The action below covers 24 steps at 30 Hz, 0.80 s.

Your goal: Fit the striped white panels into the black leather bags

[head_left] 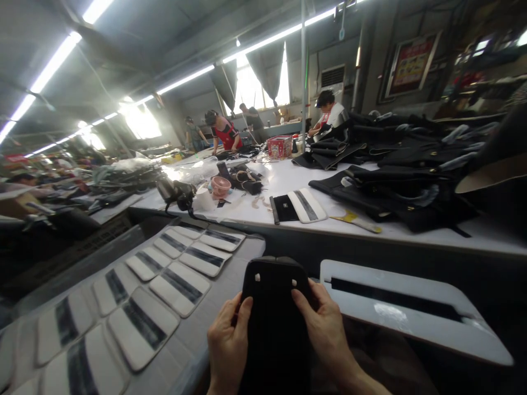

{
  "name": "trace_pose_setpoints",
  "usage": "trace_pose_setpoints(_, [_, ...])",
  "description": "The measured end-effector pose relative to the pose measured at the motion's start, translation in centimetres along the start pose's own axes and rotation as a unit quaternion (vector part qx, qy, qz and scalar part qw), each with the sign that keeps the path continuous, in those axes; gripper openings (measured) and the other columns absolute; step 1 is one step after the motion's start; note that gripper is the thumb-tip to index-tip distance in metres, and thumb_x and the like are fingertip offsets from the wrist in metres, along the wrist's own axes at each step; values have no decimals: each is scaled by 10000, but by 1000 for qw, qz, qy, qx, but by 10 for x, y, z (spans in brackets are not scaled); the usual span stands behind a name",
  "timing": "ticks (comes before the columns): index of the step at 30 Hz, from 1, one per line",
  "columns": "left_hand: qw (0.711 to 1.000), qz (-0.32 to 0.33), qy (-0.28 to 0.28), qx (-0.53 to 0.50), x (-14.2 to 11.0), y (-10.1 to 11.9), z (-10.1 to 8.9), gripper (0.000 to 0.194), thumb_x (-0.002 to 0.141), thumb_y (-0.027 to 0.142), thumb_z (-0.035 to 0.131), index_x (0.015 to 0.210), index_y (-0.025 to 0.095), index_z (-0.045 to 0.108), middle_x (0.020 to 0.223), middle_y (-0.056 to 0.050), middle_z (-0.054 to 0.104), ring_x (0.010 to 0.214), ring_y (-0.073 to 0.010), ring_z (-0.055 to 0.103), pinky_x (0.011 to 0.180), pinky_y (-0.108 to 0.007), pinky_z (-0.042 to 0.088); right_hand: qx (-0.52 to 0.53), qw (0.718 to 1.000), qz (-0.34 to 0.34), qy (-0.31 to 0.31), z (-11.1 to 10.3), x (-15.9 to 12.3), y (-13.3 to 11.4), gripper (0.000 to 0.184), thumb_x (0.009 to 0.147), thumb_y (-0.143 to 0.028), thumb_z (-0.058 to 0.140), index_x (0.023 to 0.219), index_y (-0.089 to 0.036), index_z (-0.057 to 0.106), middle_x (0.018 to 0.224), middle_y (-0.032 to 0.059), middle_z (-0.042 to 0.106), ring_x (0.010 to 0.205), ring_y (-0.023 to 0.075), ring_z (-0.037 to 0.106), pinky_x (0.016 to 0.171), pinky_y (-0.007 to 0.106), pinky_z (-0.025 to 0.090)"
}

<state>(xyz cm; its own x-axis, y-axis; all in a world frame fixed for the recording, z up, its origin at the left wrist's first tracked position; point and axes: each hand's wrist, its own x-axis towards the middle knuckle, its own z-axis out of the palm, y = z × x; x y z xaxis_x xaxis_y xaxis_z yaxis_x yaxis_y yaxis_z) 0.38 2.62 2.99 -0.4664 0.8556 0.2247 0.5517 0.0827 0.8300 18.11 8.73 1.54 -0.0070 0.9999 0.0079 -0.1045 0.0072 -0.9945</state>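
Both my hands hold a flat black panel (275, 312) with rounded top corners and two small pale marks near its top. My left hand (228, 340) grips its left edge, fingers curled round the side. My right hand (325, 326) grips the right edge, thumb on the front face. The panel stands upright in front of me, low in the view, between a grey surface on the left and a large white template (407, 315) with a long dark slot on the right.
Several white pads with dark centre stripes (173, 285) lie in rows on the grey surface at left. A long white table (411, 230) behind carries piles of black bags (403, 181), a pink bowl (220, 185) and a red box (280, 146). Other people work farther back.
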Motion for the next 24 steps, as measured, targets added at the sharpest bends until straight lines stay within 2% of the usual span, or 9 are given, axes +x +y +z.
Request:
trace_pose_setpoints(2, [997, -56, 12, -48, 2, 0, 6, 444, 898, 558, 570, 1120, 189, 677, 993, -56, 730, 890, -237, 695, 780, -320, 559, 43, 999, 13, 21, 3, 0, -5, 448, 796, -501, 700, 1129, -208, 641, 1107, 94, 676, 1029, 283, 634, 916, 411, 515])
trace_pose_setpoints(4, [992, -87, 10, -89, 3, 0, 13, 537, 878, 586, 582, 1227, 181, 625, 1024, -62, 730, 896, -243, 703, 747, -306, 566, 68, 996, 27, 41, 5, -1, -7, 421, 777, -491, 719, 1070, -199, 639, 1040, 90, 693, 978, 275, 648, 887, 409, 523])
trace_pose_setpoints(6, [991, -88, 0, -104, 3, 1, 20, 606, 879, 599, 568, 1323, 187, 561, 1099, -77, 719, 944, -251, 701, 761, -306, 570, 53, 997, 14, 63, 5, -1, -9, 358, 772, -471, 719, 990, -196, 648, 984, 81, 691, 930, 263, 648, 869, 401, 520])
trace_pose_setpoints(8, [990, -85, 6, -109, 4, 3, 25, 626, 874, 609, 563, 1340, 191, 550, 1148, -88, 706, 999, -263, 690, 819, -327, 565, 9, 996, -21, 89, 4, 1, -11, 313, 765, -429, 718, 972, -198, 673, 983, 73, 672, 925, 252, 634, 864, 386, 509])
trace_pose_setpoints(10, [985, -109, 24, -128, 6, 5, 29, 633, 836, 628, 600, 1280, 176, 597, 1085, -89, 722, 978, -276, 693, 830, -349, 564, -29, 993, -47, 107, 4, 4, -14, 317, 753, -389, 715, 1014, -209, 708, 995, 63, 648, 928, 242, 618, 844, 363, 505])
trace_pose_setpoints(13, [978, -143, 48, -146, 6, 11, 32, 627, 765, 665, 649, 1145, 167, 672, 894, -62, 732, 826, -272, 701, 715, -344, 560, -32, 992, -54, 105, 2, 9, -20, 353, 746, -374, 705, 1063, -221, 727, 976, 51, 646, 904, 230, 617, 814, 339, 509])
trace_pose_setpoints(17, [980, -120, 64, -143, 0, 21, 36, 548, 748, 668, 656, 1003, 188, 732, 867, -38, 718, 805, -243, 673, 662, -297, 520, 5, 996, -23, 84, -2, 11, -24, 294, 741, -407, 714, 941, -192, 717, 899, 56, 690, 849, 241, 644, 801, 347, 509])
trace_pose_setpoints(24, [950, -213, 52, -221, -23, 25, 54, 540, 733, 655, 679, 979, 178, 733, 791, -36, 715, 750, -245, 673, 650, -310, 528, 51, 996, 39, 63, -16, 3, -25, 272, 682, -425, 736, 762, -171, 686, 737, 61, 688, 697, 230, 620, 622, 310, 481])
